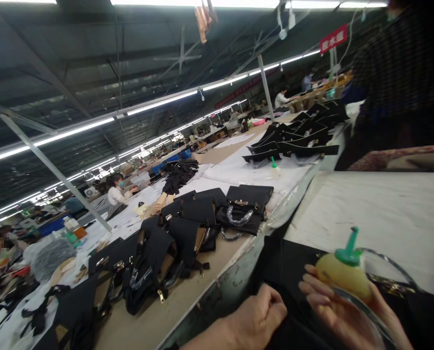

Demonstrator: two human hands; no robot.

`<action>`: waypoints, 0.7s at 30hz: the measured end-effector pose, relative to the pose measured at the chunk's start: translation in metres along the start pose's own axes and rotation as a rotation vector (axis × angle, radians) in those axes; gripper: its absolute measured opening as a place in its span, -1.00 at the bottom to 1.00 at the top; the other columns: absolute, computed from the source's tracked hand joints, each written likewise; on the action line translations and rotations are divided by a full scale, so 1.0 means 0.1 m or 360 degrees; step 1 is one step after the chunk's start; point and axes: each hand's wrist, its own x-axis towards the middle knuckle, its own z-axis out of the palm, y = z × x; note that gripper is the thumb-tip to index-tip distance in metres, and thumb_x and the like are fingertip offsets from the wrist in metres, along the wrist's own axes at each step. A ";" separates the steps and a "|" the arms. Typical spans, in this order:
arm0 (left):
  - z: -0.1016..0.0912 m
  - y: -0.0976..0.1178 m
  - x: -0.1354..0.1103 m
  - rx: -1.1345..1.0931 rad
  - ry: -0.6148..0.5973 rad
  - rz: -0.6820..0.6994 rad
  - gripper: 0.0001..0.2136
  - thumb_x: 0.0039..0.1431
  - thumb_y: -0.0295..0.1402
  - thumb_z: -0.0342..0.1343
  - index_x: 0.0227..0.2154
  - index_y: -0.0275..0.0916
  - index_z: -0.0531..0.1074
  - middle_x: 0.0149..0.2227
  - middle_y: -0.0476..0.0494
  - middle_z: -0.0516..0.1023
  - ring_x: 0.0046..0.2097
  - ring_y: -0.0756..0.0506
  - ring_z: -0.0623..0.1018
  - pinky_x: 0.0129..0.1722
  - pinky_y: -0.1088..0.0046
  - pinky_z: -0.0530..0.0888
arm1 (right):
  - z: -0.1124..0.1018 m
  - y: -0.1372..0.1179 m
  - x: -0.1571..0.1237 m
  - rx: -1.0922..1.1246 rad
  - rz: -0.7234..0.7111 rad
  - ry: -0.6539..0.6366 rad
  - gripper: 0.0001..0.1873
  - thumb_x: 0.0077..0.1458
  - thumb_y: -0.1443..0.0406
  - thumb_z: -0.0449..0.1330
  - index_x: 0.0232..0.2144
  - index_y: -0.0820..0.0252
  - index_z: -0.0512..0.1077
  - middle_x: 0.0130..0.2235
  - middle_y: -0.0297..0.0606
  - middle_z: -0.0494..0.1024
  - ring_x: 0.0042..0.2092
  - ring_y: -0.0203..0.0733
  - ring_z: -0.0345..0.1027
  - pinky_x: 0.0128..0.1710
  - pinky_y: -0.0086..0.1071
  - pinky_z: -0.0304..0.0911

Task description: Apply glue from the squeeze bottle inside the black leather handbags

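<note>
My right hand (343, 311) is at the bottom right, fingers wrapped round a yellow squeeze bottle with a green nozzle (344, 270), held tilted. My left hand (259, 318) is curled into a loose fist beside it, resting on black leather or fabric (286, 257) that lies at the table's near edge; whether it grips the material is unclear. A clear plastic-wrapped handle (388, 265) of a black bag arcs just behind the bottle.
A long workbench (202, 287) on the left carries several black handbags (191, 218) and stacked black pieces (293, 136). A white-covered table (385, 214) lies ahead. A person in dark clothing (395, 82) stands at the right; other workers sit further off.
</note>
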 end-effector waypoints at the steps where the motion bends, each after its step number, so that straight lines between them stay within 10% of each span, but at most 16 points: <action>1: -0.03 -0.01 -0.03 -0.0039 -0.0112 0.0018 -0.52 0.44 0.03 -0.03 0.17 -0.21 0.35 -0.23 -0.14 0.59 -0.23 -0.16 0.59 -0.25 0.35 0.50 | 0.01 -0.03 0.01 0.0010 0.0009 0.0038 -0.01 0.11 0.26 0.21 0.51 0.27 -0.03 -0.23 0.01 0.47 -0.31 0.08 0.44 -0.47 -0.02 0.63; 4: -0.07 -0.10 -0.03 0.0180 -0.0548 0.0184 -0.23 0.12 0.02 0.35 0.31 -0.16 0.24 -0.08 -0.17 0.60 -0.17 -0.21 0.63 -0.31 0.38 0.49 | 0.03 -0.07 0.06 0.0023 0.0050 0.0036 -0.05 0.11 0.24 0.23 0.49 0.22 0.04 -0.25 -0.04 0.46 -0.32 0.06 0.42 -0.43 -0.02 0.64; 6: -0.05 -0.17 0.01 0.0548 -0.0649 0.0321 -0.38 0.13 -0.17 0.34 0.24 -0.14 0.33 -0.11 -0.15 0.62 -0.19 -0.22 0.65 -0.34 0.39 0.46 | 0.04 -0.04 0.08 0.0019 0.0094 0.0004 -0.10 0.10 0.22 0.25 0.45 0.20 0.11 -0.25 -0.06 0.46 -0.31 0.04 0.41 -0.39 -0.02 0.64; 10: 0.10 -0.25 0.05 0.1062 -0.0319 0.0620 -0.88 0.22 -0.48 0.15 -0.26 -0.16 0.53 -0.35 -0.07 0.59 -0.28 -0.14 0.60 -0.38 0.40 0.40 | 0.15 0.11 0.01 -0.0017 0.0184 -0.0119 -0.37 0.10 0.18 0.27 0.20 0.22 0.33 -0.33 -0.19 0.42 -0.34 -0.05 0.36 -0.37 -0.14 0.60; 14: 0.26 -0.24 0.02 0.0657 0.0335 0.0687 -0.88 0.39 -0.39 0.10 -0.21 -0.17 0.55 -0.10 -0.18 0.60 0.00 -0.18 0.55 -0.02 0.29 0.47 | 0.31 0.16 -0.04 -0.0066 0.0306 -0.0292 -0.60 0.20 0.07 0.23 -0.08 0.27 0.42 -0.36 -0.24 0.39 -0.34 -0.15 0.34 -0.30 -0.29 0.56; 17: 0.34 -0.24 0.04 0.0200 0.0334 0.0615 -0.89 0.38 -0.40 0.07 -0.13 -0.19 0.49 -0.03 -0.21 0.58 0.10 -0.21 0.50 0.12 0.22 0.43 | 0.32 0.10 -0.01 -0.0049 0.0277 -0.0230 -0.59 0.31 0.00 0.13 -0.12 0.25 0.41 -0.34 -0.23 0.43 -0.31 -0.15 0.35 -0.27 -0.28 0.56; 21: 0.38 -0.17 0.06 -0.0023 0.0117 0.0578 -0.95 0.34 -0.41 0.03 -0.20 -0.19 0.38 -0.26 -0.07 0.49 -0.22 -0.11 0.50 -0.20 0.37 0.41 | 0.27 0.14 0.02 -0.0104 0.0382 -0.0214 -0.43 0.35 -0.14 0.03 -0.16 0.28 0.41 -0.36 -0.21 0.44 -0.33 -0.14 0.36 -0.33 -0.29 0.53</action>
